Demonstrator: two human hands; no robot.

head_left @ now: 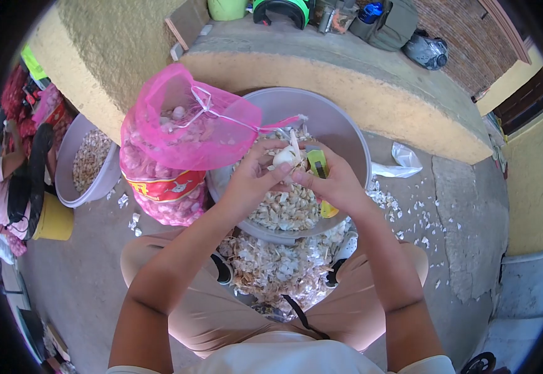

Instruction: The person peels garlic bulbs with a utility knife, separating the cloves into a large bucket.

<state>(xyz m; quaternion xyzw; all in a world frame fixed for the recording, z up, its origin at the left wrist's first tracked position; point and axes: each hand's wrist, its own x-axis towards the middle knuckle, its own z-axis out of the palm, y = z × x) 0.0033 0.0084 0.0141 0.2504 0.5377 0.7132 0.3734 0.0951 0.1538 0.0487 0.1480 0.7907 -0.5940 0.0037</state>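
A whole white garlic bulb (286, 156) with its stalk pointing up is in my closed left hand (260, 174), over a large grey tub. My right hand (340, 184) is closed too, its thumb tip right at the bulb's lower side. A yellow-green tool (317, 163) with dark marks sticks out above the right fingers, and more yellow shows below them; its working end is hidden. Under both hands, loose garlic cloves (284, 210) fill the near part of the grey tub (352, 134).
A pink mesh sack of garlic (165, 156) leans against the tub's left side. Garlic skins (284, 262) are heaped between my feet. A second tub of cloves (90, 162) stands at left beside a seated person (12, 181). A concrete ledge (346, 81) curves behind.
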